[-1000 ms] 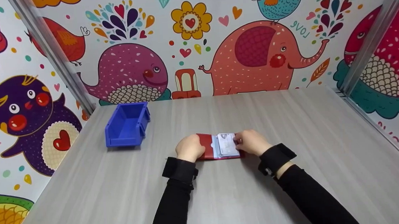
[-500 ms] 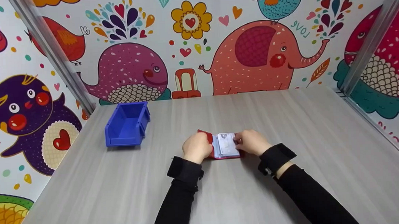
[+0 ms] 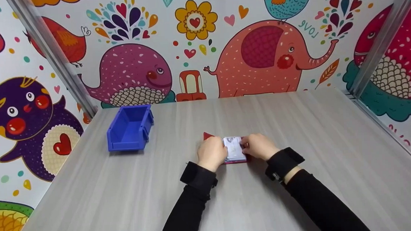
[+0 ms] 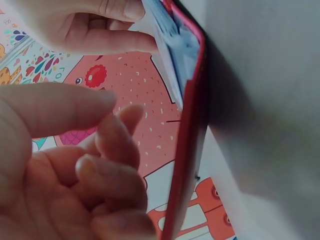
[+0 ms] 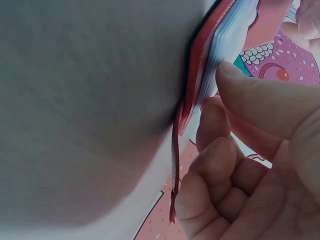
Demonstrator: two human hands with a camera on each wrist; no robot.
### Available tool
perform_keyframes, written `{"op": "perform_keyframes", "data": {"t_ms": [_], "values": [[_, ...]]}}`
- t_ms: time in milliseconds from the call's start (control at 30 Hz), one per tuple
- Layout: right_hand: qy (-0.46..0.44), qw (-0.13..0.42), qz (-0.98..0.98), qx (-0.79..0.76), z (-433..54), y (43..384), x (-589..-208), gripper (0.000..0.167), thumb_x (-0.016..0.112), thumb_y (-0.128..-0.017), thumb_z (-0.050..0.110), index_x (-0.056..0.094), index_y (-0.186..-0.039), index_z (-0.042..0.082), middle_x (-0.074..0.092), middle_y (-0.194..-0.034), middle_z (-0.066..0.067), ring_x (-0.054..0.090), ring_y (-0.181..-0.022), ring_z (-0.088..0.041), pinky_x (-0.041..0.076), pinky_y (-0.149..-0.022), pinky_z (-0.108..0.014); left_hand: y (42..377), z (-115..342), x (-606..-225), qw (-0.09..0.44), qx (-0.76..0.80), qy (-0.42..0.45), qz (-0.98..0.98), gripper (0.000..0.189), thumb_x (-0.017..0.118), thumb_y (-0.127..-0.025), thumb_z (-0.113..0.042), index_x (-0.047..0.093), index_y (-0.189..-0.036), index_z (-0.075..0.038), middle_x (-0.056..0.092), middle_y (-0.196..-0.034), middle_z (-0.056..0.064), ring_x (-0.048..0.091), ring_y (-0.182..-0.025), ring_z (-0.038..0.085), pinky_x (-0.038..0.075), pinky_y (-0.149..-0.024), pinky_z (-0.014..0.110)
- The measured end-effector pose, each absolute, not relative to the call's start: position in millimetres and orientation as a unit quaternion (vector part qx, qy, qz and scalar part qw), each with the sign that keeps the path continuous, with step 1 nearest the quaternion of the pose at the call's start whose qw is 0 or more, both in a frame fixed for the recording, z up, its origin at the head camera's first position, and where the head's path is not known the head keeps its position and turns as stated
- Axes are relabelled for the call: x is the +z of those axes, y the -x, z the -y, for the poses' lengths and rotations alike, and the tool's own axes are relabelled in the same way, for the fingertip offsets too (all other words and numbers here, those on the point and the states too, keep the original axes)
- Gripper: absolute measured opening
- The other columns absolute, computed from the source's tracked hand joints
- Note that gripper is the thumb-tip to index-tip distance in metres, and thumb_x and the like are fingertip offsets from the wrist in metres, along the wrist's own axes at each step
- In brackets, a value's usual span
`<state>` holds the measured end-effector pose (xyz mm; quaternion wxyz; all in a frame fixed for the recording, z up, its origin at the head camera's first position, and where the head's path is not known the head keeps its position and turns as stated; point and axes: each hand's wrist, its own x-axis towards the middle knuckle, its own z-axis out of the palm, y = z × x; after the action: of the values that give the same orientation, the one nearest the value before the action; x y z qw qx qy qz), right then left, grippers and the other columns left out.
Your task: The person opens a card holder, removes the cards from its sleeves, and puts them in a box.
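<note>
Pinching red card wallet (image 3: 234,151) w/ R fingers (image 5: 260,100), nearly closed; L fingers (image 4: 60,105) loosely curled, hold unclear.

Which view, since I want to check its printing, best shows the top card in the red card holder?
The head view: the top card faces it, between left hand and right hand, though its print is too small to read. Both wrist views catch the card stack edge-on, so that card cannot be singled out.
</note>
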<state>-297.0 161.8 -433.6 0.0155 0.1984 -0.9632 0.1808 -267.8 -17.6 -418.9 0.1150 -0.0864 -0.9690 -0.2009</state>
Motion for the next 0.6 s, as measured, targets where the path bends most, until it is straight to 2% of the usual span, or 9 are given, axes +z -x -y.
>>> {"op": "perform_keyframes", "data": {"t_ms": [433, 600], "values": [[-0.207, 0.026, 0.961, 0.181, -160.5, 295.8, -434.4, 0.017, 0.077, -0.082, 0.006, 0.074, -0.098, 0.003, 0.064, -0.077, -0.006, 0.053, -0.069, -0.024, 0.048, -0.068, -0.042, 272.0, 16.7, -429.2, 0.104, -0.228, 0.092, 0.964, 0.012, 0.064, -0.079, -0.005, 0.064, -0.067, -0.006, 0.069, -0.078, 0.010, 0.067, -0.074, 0.030, 0.052, -0.061, 0.043], [-0.205, 0.024, 0.961, 0.183, -159.6, 295.5, -434.2, 0.019, 0.077, -0.082, 0.006, 0.074, -0.101, 0.001, 0.067, -0.082, -0.009, 0.055, -0.071, -0.024, 0.048, -0.070, -0.043, 274.5, 17.1, -432.4, 0.076, -0.222, 0.082, 0.969, 0.012, 0.063, -0.079, -0.005, 0.062, -0.067, -0.007, 0.069, -0.080, 0.009, 0.066, -0.074, 0.028, 0.052, -0.062, 0.043]]}}
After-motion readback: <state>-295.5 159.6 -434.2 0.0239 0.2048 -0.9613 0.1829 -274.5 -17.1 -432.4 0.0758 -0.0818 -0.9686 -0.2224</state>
